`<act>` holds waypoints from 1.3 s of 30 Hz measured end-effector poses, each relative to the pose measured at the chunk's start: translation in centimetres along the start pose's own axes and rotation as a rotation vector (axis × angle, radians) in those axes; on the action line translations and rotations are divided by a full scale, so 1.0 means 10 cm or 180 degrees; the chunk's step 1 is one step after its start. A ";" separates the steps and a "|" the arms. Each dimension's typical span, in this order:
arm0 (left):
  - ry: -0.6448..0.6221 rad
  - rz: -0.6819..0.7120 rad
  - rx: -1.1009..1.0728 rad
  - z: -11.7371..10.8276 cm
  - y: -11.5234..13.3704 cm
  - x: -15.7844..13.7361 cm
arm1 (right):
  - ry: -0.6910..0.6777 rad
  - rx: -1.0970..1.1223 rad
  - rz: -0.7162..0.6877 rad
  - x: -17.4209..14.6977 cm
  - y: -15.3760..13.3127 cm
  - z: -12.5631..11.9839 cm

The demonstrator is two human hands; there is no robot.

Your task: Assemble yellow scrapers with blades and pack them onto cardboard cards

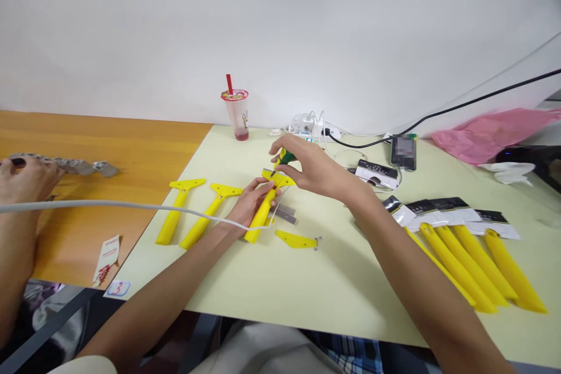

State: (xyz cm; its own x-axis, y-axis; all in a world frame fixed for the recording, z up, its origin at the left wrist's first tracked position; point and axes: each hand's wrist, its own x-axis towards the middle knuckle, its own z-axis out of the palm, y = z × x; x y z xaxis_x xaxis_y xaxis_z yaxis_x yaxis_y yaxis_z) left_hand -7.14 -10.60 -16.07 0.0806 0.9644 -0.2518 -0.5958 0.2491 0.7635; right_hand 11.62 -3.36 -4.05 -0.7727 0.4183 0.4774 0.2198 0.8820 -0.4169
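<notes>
My left hand (250, 203) is closed around the handle of a yellow scraper (262, 214), its wide head tilted up and away from me. Over that head, my right hand (312, 165) grips a green and yellow screwdriver (286, 156) with its shaft pointing down at the scraper. Dark grey metal blades (287, 216) lie just right of the handle. Nearer to me is a loose yellow head plate (294, 239), with several small screws (318, 243) by its right end. Two more yellow scrapers, one outer (176, 216) and one inner (205, 219), lie left of my left hand.
Several yellow handles (468, 263) with black-and-white packaging lie at right. Behind stand a cup with a red straw (237, 114) and a power strip (307, 124) with cables. A grey cord (131, 204) crosses the view. A co-worker's hand (26, 178) is at the orange table.
</notes>
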 end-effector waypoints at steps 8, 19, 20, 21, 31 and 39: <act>-0.0028 0.0034 0.0117 -0.03 0.00 0.03 | -0.0061 0.0115 0.0019 -0.01 -0.01 0.00; -0.0030 0.0119 0.0148 -0.08 -0.01 0.07 | -0.0122 -0.0136 0.0085 -0.01 -0.01 0.00; -0.0057 0.0089 0.0175 -0.07 -0.01 0.08 | -0.0075 -0.0257 0.0151 -0.01 -0.01 0.01; -0.0087 0.0056 0.0199 -0.07 -0.01 0.08 | -0.0041 -0.0369 0.0224 0.00 -0.01 0.02; 0.0062 0.0104 0.0308 0.05 0.06 0.01 | -0.0099 -0.0219 0.0088 -0.04 0.02 -0.10; 0.0238 0.0133 0.0281 0.11 0.11 -0.03 | -0.0209 -0.0226 -0.0026 -0.06 0.07 -0.12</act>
State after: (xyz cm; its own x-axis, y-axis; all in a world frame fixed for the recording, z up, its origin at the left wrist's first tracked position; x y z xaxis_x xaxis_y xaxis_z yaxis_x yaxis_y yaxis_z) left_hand -6.96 -10.54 -14.49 -0.0044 0.9656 -0.2598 -0.5246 0.2190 0.8227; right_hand 12.90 -2.71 -3.73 -0.8115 0.3979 0.4280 0.2532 0.8995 -0.3561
